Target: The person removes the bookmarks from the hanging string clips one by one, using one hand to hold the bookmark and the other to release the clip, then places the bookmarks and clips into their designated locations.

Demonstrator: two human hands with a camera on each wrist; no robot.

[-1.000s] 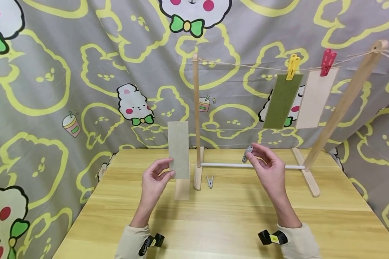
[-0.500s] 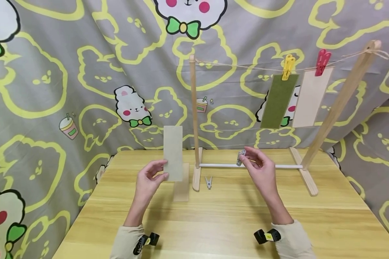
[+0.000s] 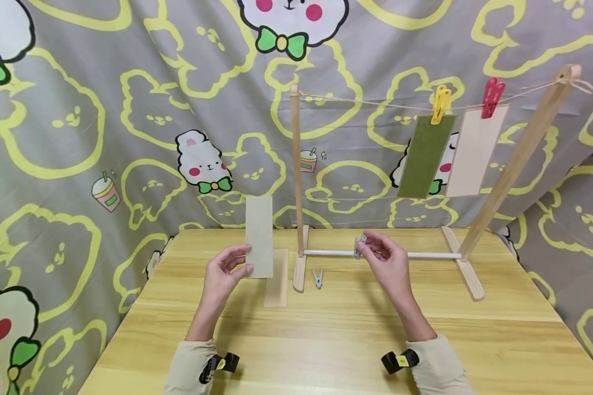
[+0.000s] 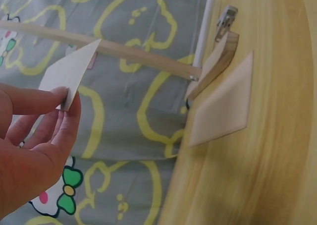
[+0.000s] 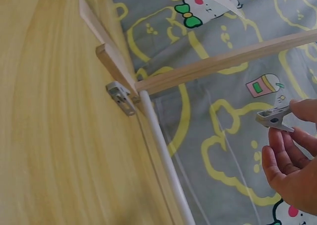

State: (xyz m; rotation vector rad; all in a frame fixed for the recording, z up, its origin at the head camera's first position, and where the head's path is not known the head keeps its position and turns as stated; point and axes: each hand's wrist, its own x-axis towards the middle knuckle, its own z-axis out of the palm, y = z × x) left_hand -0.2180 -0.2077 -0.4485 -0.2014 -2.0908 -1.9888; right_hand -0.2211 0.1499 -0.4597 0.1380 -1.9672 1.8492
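Observation:
An upright pale grey-green rectangular card (image 3: 259, 236) is pinched along its lower left edge by my left hand (image 3: 221, 280), beside the rack's left post. In the left wrist view the card (image 4: 72, 76) shows nearly edge-on between thumb and fingers. My right hand (image 3: 387, 260) pinches a grey clothespin (image 3: 359, 248) by its handle ends, in front of the rack's white bar. The right wrist view shows that clothespin (image 5: 274, 118) with its nose pointing left, towards the card's side. A second grey clothespin (image 3: 318, 278) lies on the table near the rack's left foot.
A wooden rack (image 3: 298, 170) stands at the back with a string (image 3: 363, 102) across its top. On the string, a yellow clothespin (image 3: 441, 104) holds a green card (image 3: 426, 159), and a red one (image 3: 492, 97) holds a cream card (image 3: 476, 153). Another pale card (image 3: 277, 285) lies on the table.
My right hand has moved left and down with the clothespin. My left hand has shifted slightly left and lower with the card, uncovering more of the card on the table.

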